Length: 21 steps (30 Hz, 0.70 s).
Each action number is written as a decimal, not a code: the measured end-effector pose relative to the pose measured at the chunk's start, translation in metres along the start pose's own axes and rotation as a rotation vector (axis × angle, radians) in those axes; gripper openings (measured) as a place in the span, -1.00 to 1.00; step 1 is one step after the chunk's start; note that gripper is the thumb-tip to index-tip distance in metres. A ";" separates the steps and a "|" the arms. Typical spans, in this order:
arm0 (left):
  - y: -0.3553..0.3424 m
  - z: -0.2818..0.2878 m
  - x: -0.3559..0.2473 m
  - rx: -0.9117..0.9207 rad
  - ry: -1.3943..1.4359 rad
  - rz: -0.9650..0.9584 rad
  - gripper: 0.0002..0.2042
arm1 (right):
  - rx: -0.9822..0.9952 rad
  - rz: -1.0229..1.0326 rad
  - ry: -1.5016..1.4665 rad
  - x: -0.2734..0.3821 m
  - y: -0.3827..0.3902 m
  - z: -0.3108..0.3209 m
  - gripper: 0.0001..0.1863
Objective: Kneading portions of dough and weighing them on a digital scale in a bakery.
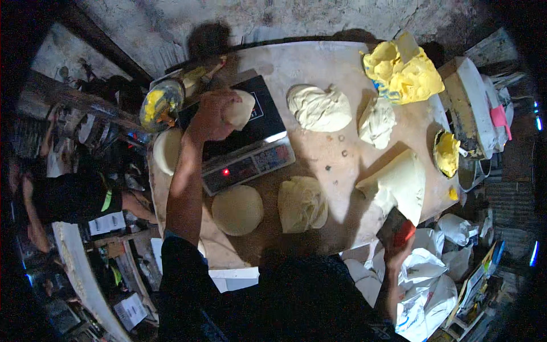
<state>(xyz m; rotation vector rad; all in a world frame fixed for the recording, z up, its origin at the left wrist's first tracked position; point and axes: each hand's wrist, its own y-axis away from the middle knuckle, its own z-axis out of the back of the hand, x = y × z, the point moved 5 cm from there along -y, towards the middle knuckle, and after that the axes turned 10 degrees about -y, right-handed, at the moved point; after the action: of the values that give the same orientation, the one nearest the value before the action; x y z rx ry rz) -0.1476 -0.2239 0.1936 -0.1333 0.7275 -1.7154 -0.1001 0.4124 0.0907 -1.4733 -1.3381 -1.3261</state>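
Note:
My left hand [217,117] is closed on a pale lump of dough [242,109] over the dark platform of a digital scale [248,165]. A red light shows on the scale's display. My right hand [395,251], at the table's near right edge, grips a dough scraper [404,232] with a red part. Its dark blade lies against the near end of a large stretched piece of dough [401,179]. In front of me rest a smooth round of dough [237,210] and a folded piece of dough [303,204]. Another dough round [167,151] sits left of the scale.
Two dough lumps [320,108] [377,122] lie farther back on the table [342,165]. Yellow fat [404,71] is heaped at the far right, with a smaller yellow tub [447,153] nearer. A smeared bowl [162,105] stands far left. Another person [74,196] is at left.

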 end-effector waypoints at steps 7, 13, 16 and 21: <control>-0.023 0.037 -0.055 -0.101 -0.544 0.213 -0.52 | -0.209 -0.039 -0.332 -0.006 0.007 0.066 -0.53; -0.015 -0.204 -0.234 0.259 0.526 0.020 -0.48 | 0.020 0.446 0.485 0.004 0.000 0.089 -0.33; 0.012 -0.352 -0.284 0.248 0.377 0.404 -0.42 | -0.035 0.481 0.649 0.039 0.003 0.062 -0.41; -0.018 -0.417 -0.338 0.513 0.308 0.717 -0.51 | 0.053 0.539 0.659 0.069 0.006 0.105 -0.52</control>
<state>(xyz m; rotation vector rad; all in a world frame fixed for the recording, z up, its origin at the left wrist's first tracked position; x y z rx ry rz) -0.2568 0.2508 -0.0319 0.6841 0.4481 -1.1782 -0.0778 0.5268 0.1379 -1.0991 -0.5010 -1.2357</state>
